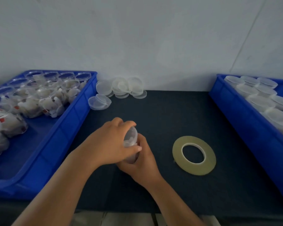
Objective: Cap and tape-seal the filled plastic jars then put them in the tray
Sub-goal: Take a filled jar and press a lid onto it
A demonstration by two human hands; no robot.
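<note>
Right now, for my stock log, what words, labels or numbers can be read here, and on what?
No readable text anywhere.
Red marks inside the filled jars in the left blue tray: too blurred to read.
Tape roll, held jar, loose lids: no print visible.

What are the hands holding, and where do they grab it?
Both hold one small clear jar, tilted. The left hand wraps over its side, thumb across the front; the right hand cups its lower end from beneath.

Dim, even, soft light; slightly blurred picture, with wide-angle bending at the edges.
</note>
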